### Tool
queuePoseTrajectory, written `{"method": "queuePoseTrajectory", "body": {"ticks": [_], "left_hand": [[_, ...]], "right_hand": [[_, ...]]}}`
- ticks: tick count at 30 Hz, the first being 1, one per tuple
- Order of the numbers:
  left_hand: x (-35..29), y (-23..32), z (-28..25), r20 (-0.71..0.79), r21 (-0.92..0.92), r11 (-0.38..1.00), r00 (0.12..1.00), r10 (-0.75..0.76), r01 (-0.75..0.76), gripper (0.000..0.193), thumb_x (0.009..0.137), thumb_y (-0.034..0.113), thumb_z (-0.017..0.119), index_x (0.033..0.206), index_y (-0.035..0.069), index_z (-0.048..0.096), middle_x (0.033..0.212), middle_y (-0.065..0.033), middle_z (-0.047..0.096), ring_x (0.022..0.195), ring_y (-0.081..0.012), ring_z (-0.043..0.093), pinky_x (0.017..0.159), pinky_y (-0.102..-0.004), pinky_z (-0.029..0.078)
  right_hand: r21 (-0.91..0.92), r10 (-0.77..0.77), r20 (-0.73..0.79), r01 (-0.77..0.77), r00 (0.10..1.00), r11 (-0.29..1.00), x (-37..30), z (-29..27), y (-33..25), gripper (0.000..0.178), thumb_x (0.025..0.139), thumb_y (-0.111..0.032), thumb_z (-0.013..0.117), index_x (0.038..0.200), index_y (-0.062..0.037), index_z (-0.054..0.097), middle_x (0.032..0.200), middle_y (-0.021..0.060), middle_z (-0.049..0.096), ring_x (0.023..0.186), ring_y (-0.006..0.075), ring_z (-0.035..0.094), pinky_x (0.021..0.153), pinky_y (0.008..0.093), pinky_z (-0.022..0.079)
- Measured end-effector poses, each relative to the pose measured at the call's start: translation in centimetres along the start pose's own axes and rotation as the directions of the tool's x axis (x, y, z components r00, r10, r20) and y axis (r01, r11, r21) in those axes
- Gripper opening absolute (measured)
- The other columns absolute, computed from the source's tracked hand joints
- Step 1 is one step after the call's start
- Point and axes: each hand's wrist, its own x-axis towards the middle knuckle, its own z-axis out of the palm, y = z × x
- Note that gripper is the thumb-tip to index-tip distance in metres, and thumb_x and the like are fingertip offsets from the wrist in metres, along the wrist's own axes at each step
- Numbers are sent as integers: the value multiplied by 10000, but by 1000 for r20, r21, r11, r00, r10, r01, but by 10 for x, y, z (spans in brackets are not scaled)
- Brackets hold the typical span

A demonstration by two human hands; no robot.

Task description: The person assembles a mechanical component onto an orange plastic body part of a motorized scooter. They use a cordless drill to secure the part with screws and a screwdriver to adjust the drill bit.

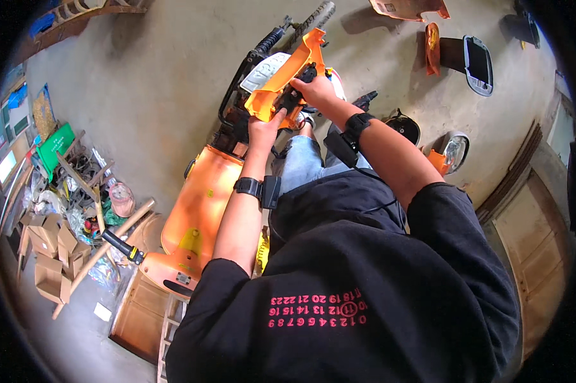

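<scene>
Both my hands are closed on an orange plastic scooter panel [304, 56], held tilted above my legs. My left hand [265, 129] grips its near end, thumb up against a black part [291, 99] inside it. Further along, my right hand [318, 92] holds the other end, with its fingers partly hidden behind the panel. Just left of the panel are a scooter's bare black frame [230, 96], a shock absorber [270, 41] and a white plate [262, 71]. The scooter's orange body [201, 191] runs down beside my left arm to a black handlebar grip [115, 242].
On the floor at the right lie an orange cover [433, 48], a grey-rimmed part [487, 83], a round black bowl-like item [404, 126] and a lamp [455, 152]. Cardboard boxes [52, 281], a wooden pole [112, 246] and mixed clutter crowd the left side.
</scene>
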Motion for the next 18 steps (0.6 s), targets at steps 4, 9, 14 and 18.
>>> {"method": "queuePoseTrajectory", "body": {"ticks": [4,9,14,18], "left_hand": [[3,12,-2,20,-42,999,999,35,-34,333,821,54,728,1135,-5,636,1055,-48,677,893,-131,636,809,-284,494],[-1,7,-9,18,-230,966,993,-119,120,371,804,-2,707,1167,-14,635,1113,-45,662,1000,-140,620,910,-288,473],[8,0,-14,140,-341,914,973,-183,221,457,788,4,713,1229,-1,592,1181,-54,630,1079,-146,590,966,-304,456],[17,-1,-23,175,-183,956,965,-198,229,452,801,30,716,1231,9,580,1140,-40,631,1053,-156,591,928,-307,465]], "right_hand": [[-100,-44,-24,42,999,994,-2,-6,6,665,843,-606,595,914,50,677,851,220,685,814,356,681,733,431,519],[100,-140,-356,187,924,977,-1,-35,37,612,837,-302,733,1272,58,500,1117,245,642,1047,318,639,875,401,499],[610,-360,-81,332,929,720,34,-23,61,756,846,-254,754,1417,31,347,1213,143,616,1115,219,595,949,349,474],[639,-409,164,219,898,737,39,-49,66,587,839,-216,760,1308,3,483,1122,70,648,1020,169,618,915,326,481]]}}
